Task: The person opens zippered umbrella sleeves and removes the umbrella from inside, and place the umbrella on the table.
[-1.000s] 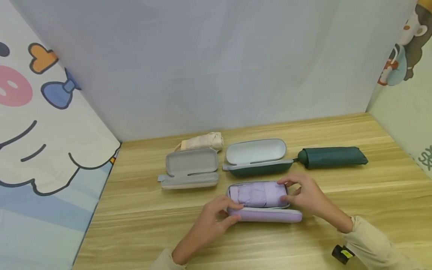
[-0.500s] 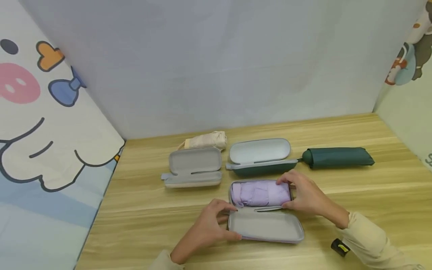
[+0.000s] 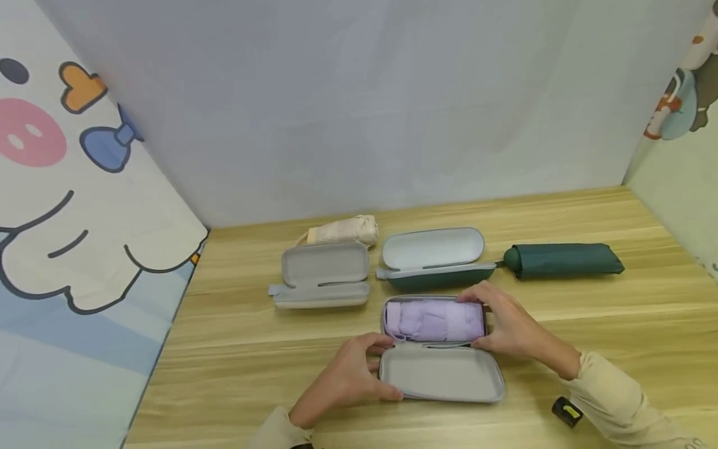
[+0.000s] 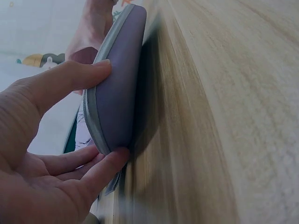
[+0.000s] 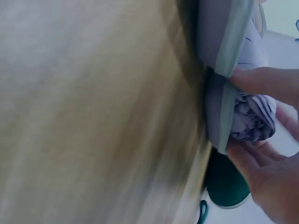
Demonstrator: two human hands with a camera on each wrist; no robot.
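A lilac zip case (image 3: 443,374) lies open in front of me, its grey-lined lid folded down toward me. In its rear half sits a folded lilac umbrella (image 3: 426,320), with a strap loop at the left end. My left hand (image 3: 350,374) holds the lid's left end, thumb on the near rim (image 4: 98,70) and fingers at the hinge-side corner. At the right end, my right hand (image 3: 507,324) spans the rear half, thumb at the near rim and fingers at the far side. The right wrist view shows the umbrella's gathered fabric end (image 5: 252,119) between thumb and fingers.
Behind on the left are an open cream case (image 3: 322,298) and a folded cream umbrella (image 3: 343,231). An open dark green case (image 3: 443,279) stands behind the lilac one, with a dark green umbrella (image 3: 566,260) to its right. A light wall closes off the back.
The lilac case's lid has swung down toward me onto the table, with the left hand following it. The right hand has stayed at the case's right end. The head view has shifted slightly.
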